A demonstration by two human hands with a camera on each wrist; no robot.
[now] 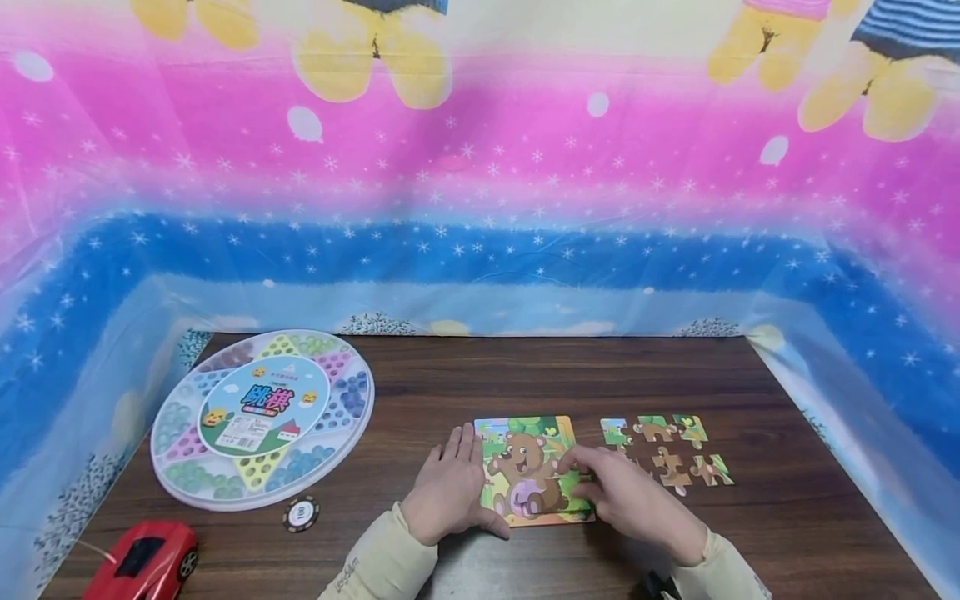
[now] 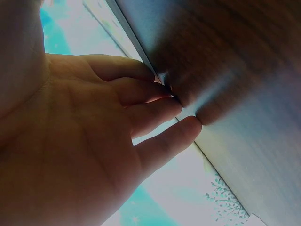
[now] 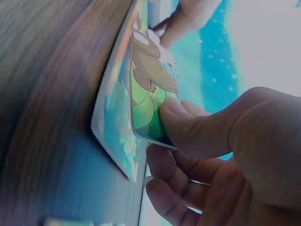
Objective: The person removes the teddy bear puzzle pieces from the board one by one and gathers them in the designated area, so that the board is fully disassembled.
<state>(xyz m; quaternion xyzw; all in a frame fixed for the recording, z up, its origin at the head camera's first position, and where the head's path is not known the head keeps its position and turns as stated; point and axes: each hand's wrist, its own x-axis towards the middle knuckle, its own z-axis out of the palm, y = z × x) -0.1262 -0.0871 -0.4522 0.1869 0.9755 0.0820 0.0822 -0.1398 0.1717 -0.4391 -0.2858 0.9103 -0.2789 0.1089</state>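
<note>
A bear picture card (image 1: 525,467) lies over a slightly larger puzzle board (image 1: 558,520), whose edge shows along the bottom. My right hand (image 1: 637,504) pinches the card's right side; in the right wrist view the thumb (image 3: 181,120) presses on its green corner, fingers curled below. There the card stands slightly tilted off the board. My left hand (image 1: 450,483) rests along the left edge of card and board, fingers straight; in the left wrist view its fingertips (image 2: 190,125) touch the tabletop. Several loose jigsaw pieces (image 1: 656,427) lie right of the board, some partly behind my right hand.
A round Chinese checkers set (image 1: 262,408) with coloured marbles lies at the left. Near its lower edge is a black-and-white chip (image 1: 301,514). A red toy car (image 1: 142,567) stands at the front left. A printed cloth (image 1: 480,242) hangs round the wooden table (image 1: 450,375).
</note>
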